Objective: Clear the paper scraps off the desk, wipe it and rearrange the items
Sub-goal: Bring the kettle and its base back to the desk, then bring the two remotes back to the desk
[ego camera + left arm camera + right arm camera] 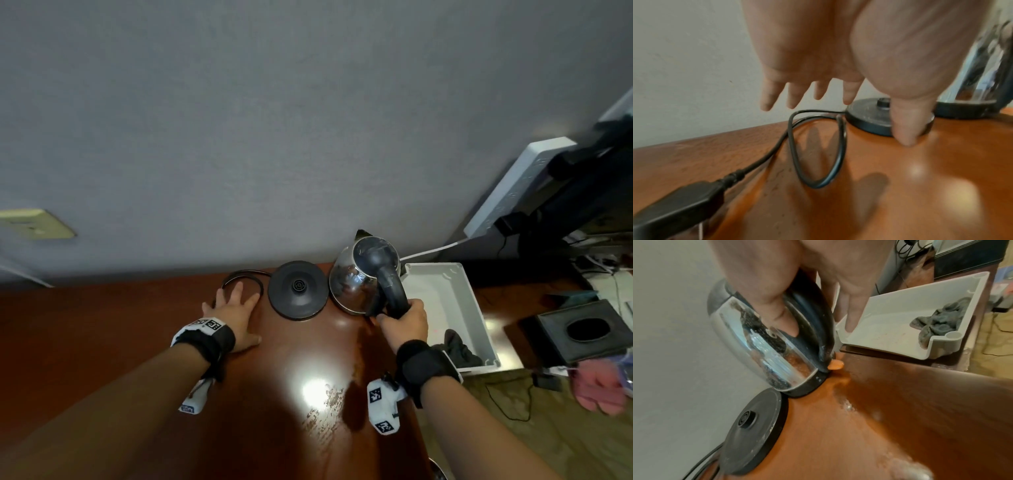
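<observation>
Steel kettle (352, 284) with black handle stands on the glossy brown counter (308, 359), just right of the round black base (297, 289). The right hand (406, 320) wraps its fingers (777, 316) around the handle; the left hand (233, 317), spread and empty, is left of the base.

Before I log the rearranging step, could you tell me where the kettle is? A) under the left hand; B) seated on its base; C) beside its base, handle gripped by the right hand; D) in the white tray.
C: the right hand grips the handle of the kettle, which is beside the bare base, not on it.
</observation>
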